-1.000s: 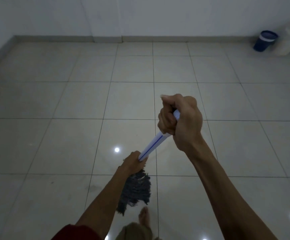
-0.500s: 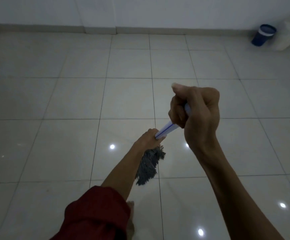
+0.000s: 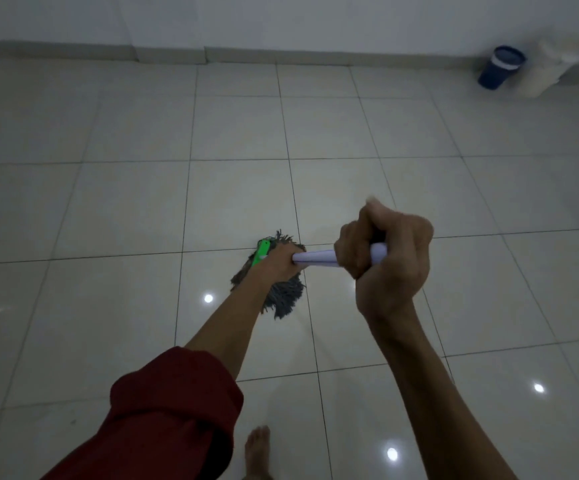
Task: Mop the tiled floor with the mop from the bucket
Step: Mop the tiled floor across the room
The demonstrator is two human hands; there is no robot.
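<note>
1. Pale glossy tiled floor [image 3: 108, 209] with dark grout lines and bright spots of reflected light. White wall [image 3: 281, 19] behind. Light is dim.
2. Right hand [image 3: 385, 258]: fingers [image 3: 350, 251] curl tight round the top end of the mop handle [image 3: 319, 259], and the handle's tip shows inside the fist.
3. Left hand [image 3: 283, 263]: wrapped round the handle lower down, just above the mop head [image 3: 283, 299]. Only the back of the hand shows.
4. Mop head: grey strings spread on the floor at a grout crossing, partly hidden under the left hand. Green clip [image 3: 260, 257] at its top.
5. Outward: red sleeve [image 3: 170, 403] on the left forearm, right forearm bare, bare foot [image 3: 257, 452] at the bottom edge. Blue bucket [image 3: 501, 67] by the far right wall, well apart from the mop, with a pale container [image 3: 551, 65] beside it.
6. Judgement: mid-stroke, mopping under way. Area covered cannot be told, since no wet edge shows.
7. Next move calls for a firm two-handed grip, strings flat on the floor, and a stroke onto a neighbouring tile clear of the foot.
</note>
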